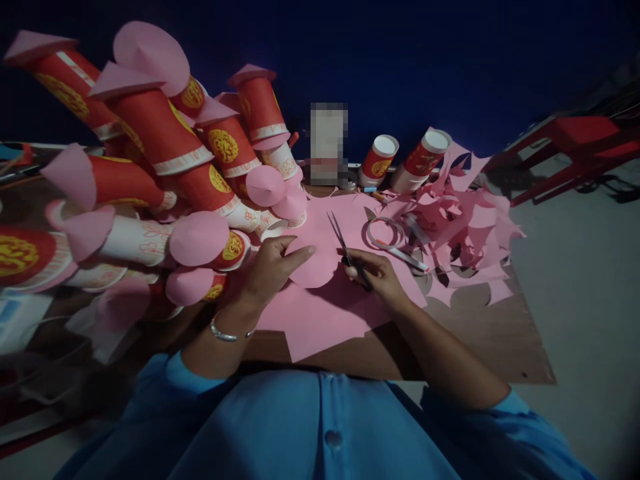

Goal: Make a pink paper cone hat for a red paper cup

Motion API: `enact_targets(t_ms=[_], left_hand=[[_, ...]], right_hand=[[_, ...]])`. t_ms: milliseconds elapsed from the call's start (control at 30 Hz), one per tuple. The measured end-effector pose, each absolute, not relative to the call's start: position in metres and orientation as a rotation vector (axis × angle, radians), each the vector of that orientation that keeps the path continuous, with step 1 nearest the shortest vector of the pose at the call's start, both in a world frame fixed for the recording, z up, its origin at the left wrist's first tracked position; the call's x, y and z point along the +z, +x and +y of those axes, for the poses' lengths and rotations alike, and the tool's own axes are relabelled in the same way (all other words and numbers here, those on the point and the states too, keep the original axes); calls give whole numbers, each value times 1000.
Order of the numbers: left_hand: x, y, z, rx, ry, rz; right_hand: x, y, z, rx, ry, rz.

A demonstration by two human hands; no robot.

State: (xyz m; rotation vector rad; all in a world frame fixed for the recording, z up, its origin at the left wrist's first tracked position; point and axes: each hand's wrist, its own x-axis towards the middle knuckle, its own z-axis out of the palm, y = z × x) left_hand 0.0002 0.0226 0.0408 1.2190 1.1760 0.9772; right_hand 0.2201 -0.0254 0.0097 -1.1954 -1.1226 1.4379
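A round pink paper disc [315, 263] is pinched at its left edge between the thumb and fingers of my left hand [273, 270]. My right hand [373, 273] is closed around the handles of dark scissors [339, 230], whose blades point up and away from me, just right of the disc. Beneath both hands lie larger pink paper sheets [320, 320] on the brown table [520, 333]. A roll of tape [385, 233] and a white pen-like tool [407, 259] rest to the right of the scissors.
Red and white paper cups with pink cone tops [167, 127] crowd the left side. Two red cups [379, 160] stand at the back. Pink paper scraps [475, 220] are heaped on the right. Beyond the table is a red stool [575, 137].
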Motion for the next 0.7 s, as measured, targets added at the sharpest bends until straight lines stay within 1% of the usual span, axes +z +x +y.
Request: enact_targets(t_ms=[300, 433, 633, 700], left_hand=[[50, -7, 28, 950, 1295, 1161], [49, -10, 27, 911, 1278, 1199], [47, -15, 29, 861, 1272, 1133], [47, -16, 30, 912, 1201, 1154]], right_hand=[[9, 223, -28, 1678, -1099, -1145], [9, 224, -29, 1699, -1082, -1155], [11, 225, -28, 1679, -1119, -1147], [11, 226, -28, 1671, -1115, -1154]])
